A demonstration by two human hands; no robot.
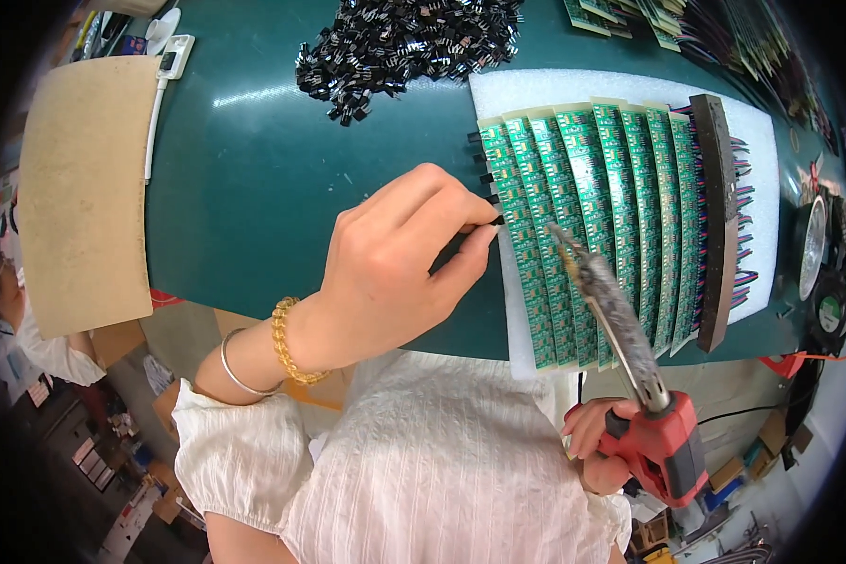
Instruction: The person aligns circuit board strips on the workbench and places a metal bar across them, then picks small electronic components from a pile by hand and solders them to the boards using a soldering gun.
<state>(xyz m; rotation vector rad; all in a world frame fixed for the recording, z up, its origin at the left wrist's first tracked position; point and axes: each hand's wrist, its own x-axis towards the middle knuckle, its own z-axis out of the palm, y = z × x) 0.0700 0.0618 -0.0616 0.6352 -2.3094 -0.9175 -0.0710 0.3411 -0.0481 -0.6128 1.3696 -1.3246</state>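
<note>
My left hand (395,249) pinches a small black component (497,220) between thumb and forefinger, at the left edge of the nearest green circuit board strip (526,273). Several similar black parts stick out along that edge, above my fingers. My right hand (597,440) is wrapped round the red and black handle of a soldering gun (667,456). Its long metal barrel slants up and left, and the tip is over the strips, to the right of my left fingertips. Whether the tip touches a board I cannot tell.
The overlapping strips lie on a white foam sheet (763,235), with a dark bar (714,226) across their wired right ends. Beyond is a heap of black components (409,47). Brown cardboard (89,197) lies at left on the green table (244,207); more boards (620,14) lie far right.
</note>
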